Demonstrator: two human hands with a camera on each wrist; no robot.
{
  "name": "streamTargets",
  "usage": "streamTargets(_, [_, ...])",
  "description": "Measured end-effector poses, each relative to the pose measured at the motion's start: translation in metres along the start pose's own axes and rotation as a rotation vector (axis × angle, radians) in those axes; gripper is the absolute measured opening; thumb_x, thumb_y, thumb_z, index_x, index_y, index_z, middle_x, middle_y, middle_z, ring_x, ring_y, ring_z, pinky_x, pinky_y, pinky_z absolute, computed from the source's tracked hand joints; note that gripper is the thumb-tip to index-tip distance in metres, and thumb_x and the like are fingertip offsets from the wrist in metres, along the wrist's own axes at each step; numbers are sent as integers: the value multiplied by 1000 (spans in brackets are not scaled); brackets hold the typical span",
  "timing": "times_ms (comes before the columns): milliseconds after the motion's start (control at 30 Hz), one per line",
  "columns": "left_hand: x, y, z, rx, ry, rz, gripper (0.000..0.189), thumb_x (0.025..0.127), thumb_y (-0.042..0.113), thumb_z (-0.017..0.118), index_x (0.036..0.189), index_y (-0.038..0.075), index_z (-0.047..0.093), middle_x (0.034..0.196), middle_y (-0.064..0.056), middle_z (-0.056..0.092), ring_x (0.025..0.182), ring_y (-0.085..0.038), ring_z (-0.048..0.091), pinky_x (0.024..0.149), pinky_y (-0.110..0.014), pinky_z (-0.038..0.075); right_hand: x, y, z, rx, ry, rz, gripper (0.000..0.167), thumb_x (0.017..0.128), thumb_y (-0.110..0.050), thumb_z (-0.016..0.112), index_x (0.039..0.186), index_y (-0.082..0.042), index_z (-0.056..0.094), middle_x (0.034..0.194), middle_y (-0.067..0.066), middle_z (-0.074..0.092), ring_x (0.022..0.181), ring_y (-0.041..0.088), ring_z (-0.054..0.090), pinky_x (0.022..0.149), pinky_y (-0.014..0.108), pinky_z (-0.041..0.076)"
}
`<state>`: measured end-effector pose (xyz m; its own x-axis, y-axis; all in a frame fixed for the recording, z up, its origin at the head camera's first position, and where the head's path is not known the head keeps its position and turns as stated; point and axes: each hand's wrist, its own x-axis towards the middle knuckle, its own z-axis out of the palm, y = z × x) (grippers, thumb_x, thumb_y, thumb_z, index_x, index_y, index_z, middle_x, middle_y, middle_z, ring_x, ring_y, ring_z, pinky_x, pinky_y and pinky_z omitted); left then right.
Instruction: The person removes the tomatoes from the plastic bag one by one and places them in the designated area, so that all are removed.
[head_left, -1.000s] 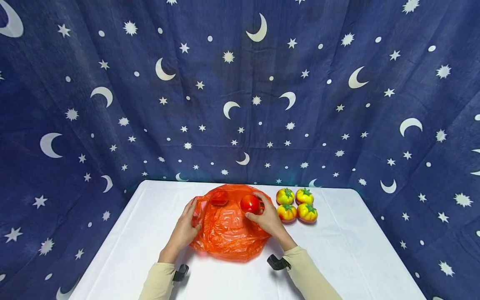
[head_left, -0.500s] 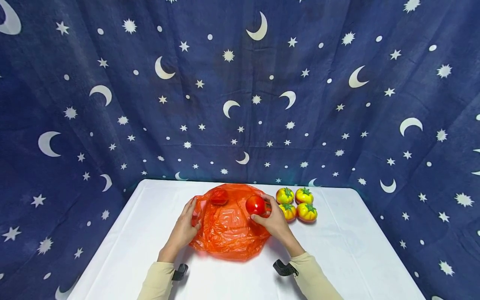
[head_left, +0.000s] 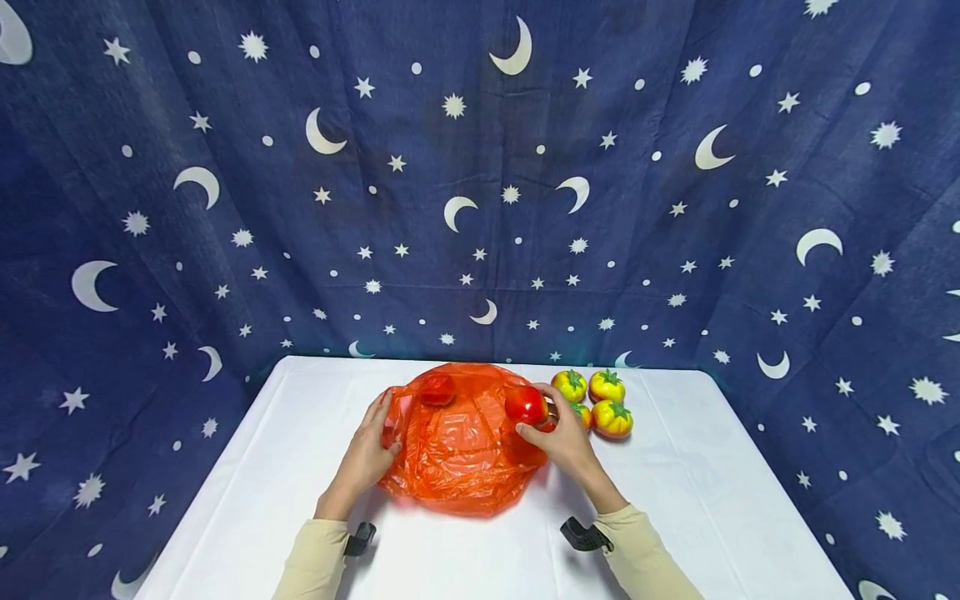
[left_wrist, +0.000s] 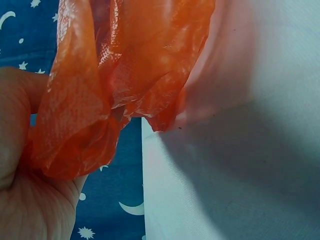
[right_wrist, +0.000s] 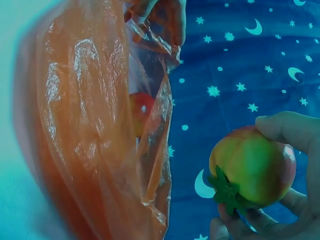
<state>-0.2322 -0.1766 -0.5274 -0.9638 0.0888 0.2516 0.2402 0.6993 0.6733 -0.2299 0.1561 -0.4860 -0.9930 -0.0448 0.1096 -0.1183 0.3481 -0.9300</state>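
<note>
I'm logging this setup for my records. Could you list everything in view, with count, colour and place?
Plastic bag: one, orange-red, at the middle of the table.
Bagged tomato: one visible, red, in the bag's far left part.
Held tomato: one, red and yellow with a green top, in the right grip.
Loose tomatoes: four, yellow and red with green tops, right of the bag; one partly hidden.
Table: one, white, below the curtain.
Curtain: one, blue with a whitish pattern, behind the table.
Wrist devices: two, black, one per wrist.
Sleeves: two, beige, on the forearms.
Left grip: one, bare, holding the bag's left side.
Right grip: one, bare, holding a tomato.
</note>
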Motion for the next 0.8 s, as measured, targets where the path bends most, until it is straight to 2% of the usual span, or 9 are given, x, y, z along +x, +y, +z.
streamTargets(133, [0,0,0,-3,4,5,94,77,-5,73,156,5,24,159,-17,28,133,-44,47,109,-54,41,-2,2,-6,-51,22,21,75,78,-21,82,142,-21,43,142,10,53,128,31,54,105,47,50])
streamTargets(267, [0,0,-1,-3,-3,8,95,76,-5,73,156,6,23,159,-17,27,132,-44,49,108,-53,42,-4,3,-12,-50,28,30,74,79,-20,81,142,-18,42,143,10,52,128,30,53,106,47,49])
streamTargets(467, [1,0,-1,7,-14,-4,94,77,-4,73,156,5,23,159,-18,27,133,-45,47,107,-53,42,-8,5,-20,-60,37,8,69,79,-21,81,138,-16,47,137,12,56,124,30,55,101,38,52])
streamTargets(633, [1,1,-1,9,-16,-4,94,77,-3,74,156,4,23,159,-19,27,132,-45,48,108,-53,42,-11,10,-25,-79,40,1,68,79,-21,81,139,-18,49,137,12,56,124,31,55,100,38,54])
streamTargets(800, [2,0,-1,12,-8,16,92,77,-4,73,155,2,24,158,-21,28,133,-46,46,109,-55,41,-14,14,-28,-109,37,0,67,79,-20,81,139,-19,51,135,11,57,119,28,57,93,28,55])
